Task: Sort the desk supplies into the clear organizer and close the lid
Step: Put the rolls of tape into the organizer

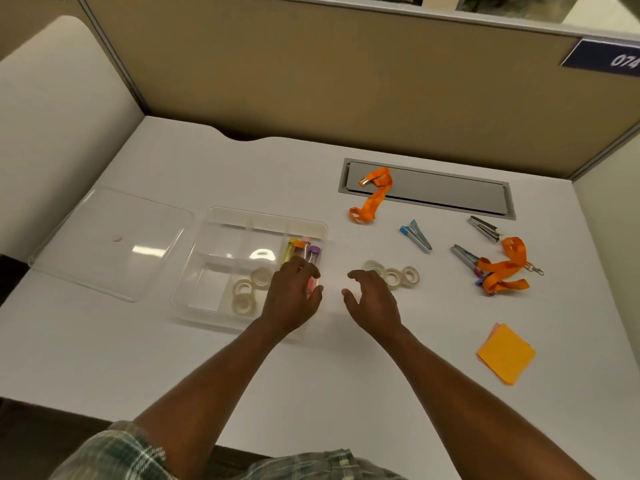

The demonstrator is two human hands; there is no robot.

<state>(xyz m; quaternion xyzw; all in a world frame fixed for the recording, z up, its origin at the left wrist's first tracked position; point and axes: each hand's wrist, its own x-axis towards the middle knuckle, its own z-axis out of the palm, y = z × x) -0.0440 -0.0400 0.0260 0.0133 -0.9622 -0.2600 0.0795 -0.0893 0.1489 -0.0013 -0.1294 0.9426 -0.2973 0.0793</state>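
The clear organizer (221, 271) sits open on the white counter (104, 348), its lid (110, 244) lying flat just beside it at nine o'clock. The left hand (292, 297) hovers over the organizer's right-hand compartment, fingers (304, 268) bent down onto the markers (304, 249) lying there; whether they grip one I cannot tell. Three tape rolls (247, 289) lie in the near middle compartment.

The right hand (372, 301) is over the bare counter just outside the organizer, fingers (360, 275) spread and curled, holding nothing. At its one o'clock, almost touching the fingertips, three more tape rolls (393, 275) lie in a row.

Farther out at two o'clock are a blue clip (415, 235), two metal clips (483, 228) and an orange lanyard (504, 266); another lanyard (372, 197) lies at twelve o'clock. Orange sticky notes (505, 353) lie at four o'clock.

A blue plate (602, 58) on the partition reads "074", cut off at the edge.
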